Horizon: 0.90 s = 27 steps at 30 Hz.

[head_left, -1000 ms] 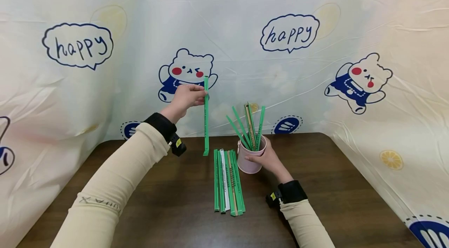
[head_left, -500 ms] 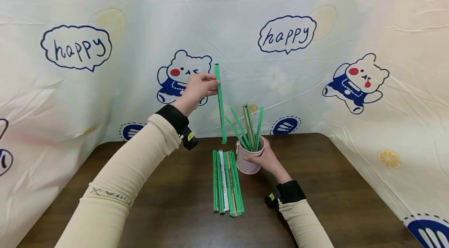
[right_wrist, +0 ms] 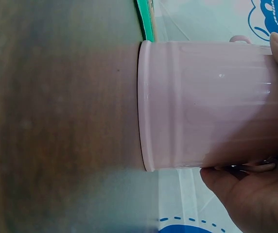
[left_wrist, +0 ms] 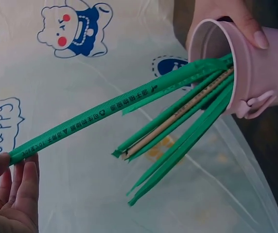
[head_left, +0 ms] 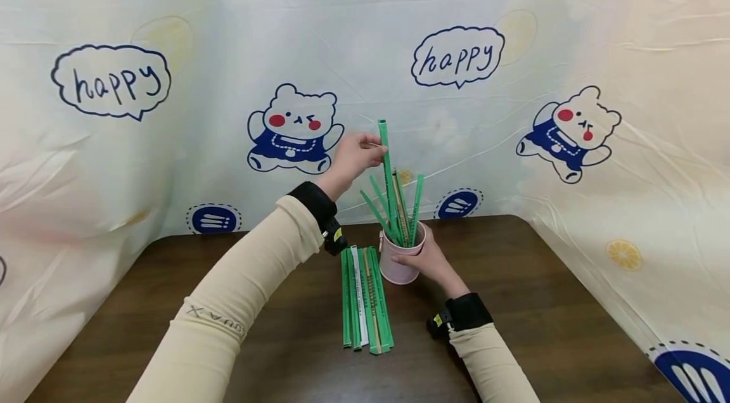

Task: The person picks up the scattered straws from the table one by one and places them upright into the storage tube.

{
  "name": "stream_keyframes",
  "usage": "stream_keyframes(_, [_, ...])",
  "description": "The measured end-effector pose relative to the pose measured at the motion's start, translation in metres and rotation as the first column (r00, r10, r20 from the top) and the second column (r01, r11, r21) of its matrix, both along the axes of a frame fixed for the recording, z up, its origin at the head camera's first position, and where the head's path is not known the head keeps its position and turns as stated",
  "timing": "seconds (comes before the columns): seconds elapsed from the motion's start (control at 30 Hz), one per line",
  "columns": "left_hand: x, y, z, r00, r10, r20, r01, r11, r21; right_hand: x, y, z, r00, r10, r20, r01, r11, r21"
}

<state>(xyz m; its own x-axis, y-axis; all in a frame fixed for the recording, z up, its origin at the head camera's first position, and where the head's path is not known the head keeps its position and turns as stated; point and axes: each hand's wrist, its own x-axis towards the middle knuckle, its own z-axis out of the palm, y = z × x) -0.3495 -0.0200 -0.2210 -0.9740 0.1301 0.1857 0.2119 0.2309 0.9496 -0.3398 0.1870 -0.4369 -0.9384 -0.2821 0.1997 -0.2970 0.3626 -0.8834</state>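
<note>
Between thumb and fingers, my left hand pinches a green paper-wrapped straw near its top end. The straw's lower end reaches into the mouth of a small pink bucket. Several other wrapped straws, most of them green and one brown, lean inside the bucket. My right hand grips the bucket's side, as the right wrist view also shows with the bucket standing upright on the table. To the bucket's left lies a row of wrapped straws, green, white and brown.
The dark wooden table carries the bucket and the row of straws. Behind it hangs a pale cloth backdrop printed with bears and lettering, which also drapes along both sides.
My left hand has carried the green straw rightward, from left of the bucket to above it, and its lower end has entered the bucket. My right hand has kept its grip.
</note>
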Motion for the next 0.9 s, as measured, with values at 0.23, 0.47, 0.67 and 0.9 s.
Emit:
stream_keyframes(0.23, [-0.01,0.014,-0.021,1.0,-0.022,-0.007,0.022,0.997,-0.076,-0.001,0.001,-0.001,1.0,0.004,-0.02,-0.004,1.0,0.003])
stream_keyframes(0.47, [-0.011,0.024,-0.047,0.999,-0.015,0.031,0.02,0.986,-0.166,-0.002,0.0,0.0,0.999,0.02,-0.026,-0.02,1.0,-0.011])
stream_keyframes(0.67, [-0.013,0.028,-0.067,0.998,-0.029,0.047,0.038,0.979,-0.2,-0.002,-0.001,0.0,1.0,0.026,-0.017,-0.026,1.0,-0.008])
stream_keyframes(0.9, [-0.014,0.032,-0.083,0.997,-0.028,0.069,0.044,0.966,-0.254,-0.003,0.001,-0.001,1.0,0.011,-0.004,-0.011,1.0,-0.005])
